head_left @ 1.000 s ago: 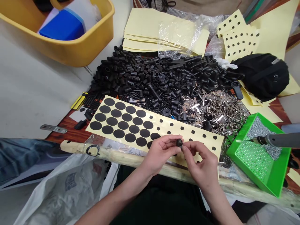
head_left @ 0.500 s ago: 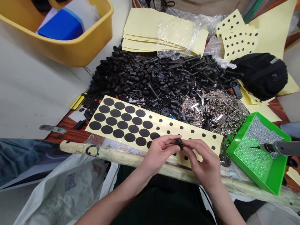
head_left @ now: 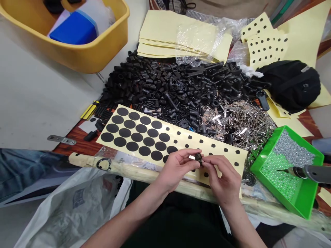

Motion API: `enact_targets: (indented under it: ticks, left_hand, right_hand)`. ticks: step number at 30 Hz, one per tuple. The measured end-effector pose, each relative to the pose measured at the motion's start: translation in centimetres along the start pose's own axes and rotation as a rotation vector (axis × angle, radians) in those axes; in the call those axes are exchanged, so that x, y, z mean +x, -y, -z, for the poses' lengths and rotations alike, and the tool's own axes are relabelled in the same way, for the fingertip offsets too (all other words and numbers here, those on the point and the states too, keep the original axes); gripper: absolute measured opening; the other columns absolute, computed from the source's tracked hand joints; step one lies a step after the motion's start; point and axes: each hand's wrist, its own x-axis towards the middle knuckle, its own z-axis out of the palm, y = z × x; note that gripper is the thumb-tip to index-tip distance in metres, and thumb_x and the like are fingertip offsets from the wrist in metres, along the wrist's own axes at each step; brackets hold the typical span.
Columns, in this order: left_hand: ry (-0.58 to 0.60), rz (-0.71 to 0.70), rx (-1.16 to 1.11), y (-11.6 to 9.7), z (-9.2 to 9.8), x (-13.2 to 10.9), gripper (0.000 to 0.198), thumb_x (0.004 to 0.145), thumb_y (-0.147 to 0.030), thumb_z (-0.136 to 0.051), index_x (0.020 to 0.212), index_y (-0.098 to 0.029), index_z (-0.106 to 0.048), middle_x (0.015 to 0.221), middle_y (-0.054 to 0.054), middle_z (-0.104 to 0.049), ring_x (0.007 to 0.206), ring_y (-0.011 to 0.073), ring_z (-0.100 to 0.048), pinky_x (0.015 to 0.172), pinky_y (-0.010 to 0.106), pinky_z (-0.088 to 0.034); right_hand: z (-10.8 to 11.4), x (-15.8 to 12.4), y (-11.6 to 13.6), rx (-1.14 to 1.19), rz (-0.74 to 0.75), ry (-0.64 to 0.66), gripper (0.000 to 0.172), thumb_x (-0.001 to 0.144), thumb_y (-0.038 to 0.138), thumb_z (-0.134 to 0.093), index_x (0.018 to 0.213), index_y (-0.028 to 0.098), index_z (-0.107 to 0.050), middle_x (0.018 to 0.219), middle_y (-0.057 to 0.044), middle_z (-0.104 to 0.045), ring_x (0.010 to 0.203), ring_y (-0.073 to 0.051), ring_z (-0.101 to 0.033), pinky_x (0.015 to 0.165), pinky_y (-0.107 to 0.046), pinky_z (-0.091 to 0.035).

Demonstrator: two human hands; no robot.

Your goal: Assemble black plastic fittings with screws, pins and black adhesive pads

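Between the fingertips of both hands sits a small black plastic part [head_left: 198,157]. A flat metal strip [head_left: 191,157] with a hole juts from its left side. My left hand [head_left: 178,165] pinches the part from the left, thumb below. My right hand [head_left: 223,174] meets it from the right with thumb and forefinger closed at its edge. Beneath the hands lies a pale yellow sticker sheet [head_left: 219,160] with large black discs on its left half and small black dots on its right half.
Behind the sheet spreads a heap of black plastic parts [head_left: 155,77], with a pile of metal strips [head_left: 248,119] to its right. A green tray [head_left: 291,203] of small screws stands right, a power screwdriver [head_left: 318,172] over it. A yellow bin [head_left: 103,55] is upper left.
The black part has turned in my fingers, and the metal strip now shows on its left. My hands stay in nearly the same place; the whole view has shifted slightly.
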Motion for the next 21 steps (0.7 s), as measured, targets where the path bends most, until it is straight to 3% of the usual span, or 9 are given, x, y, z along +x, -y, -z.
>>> enact_targets:
  ticks: [8,21]
  left_hand:
    - [0.000,-0.019,-0.022,-0.2,-0.1,0.0,0.030,0.065,-0.006,-0.074,0.092,-0.019,-0.075,0.089,0.003,-0.073,0.080,0.0107,-0.064,0.080,0.024,-0.050]
    - [0.017,-0.018,-0.021,-0.2,0.0,0.0,0.032,0.064,-0.006,-0.074,0.093,-0.019,-0.075,0.090,0.003,-0.073,0.085,0.0132,-0.065,0.081,0.026,-0.051]
  right_hand:
    - [-0.4,-0.3,0.5,0.040,-0.207,-0.050,0.011,0.084,0.012,-0.061,0.081,0.021,-0.066,0.076,-0.002,-0.070,0.070,-0.016,-0.066,0.064,-0.028,-0.054]
    - [-0.4,-0.4,1.3,0.011,-0.246,-0.073,0.009,0.084,0.016,-0.061,0.077,0.020,-0.065,0.072,-0.001,-0.069,0.064,-0.015,-0.064,0.061,-0.027,-0.052]
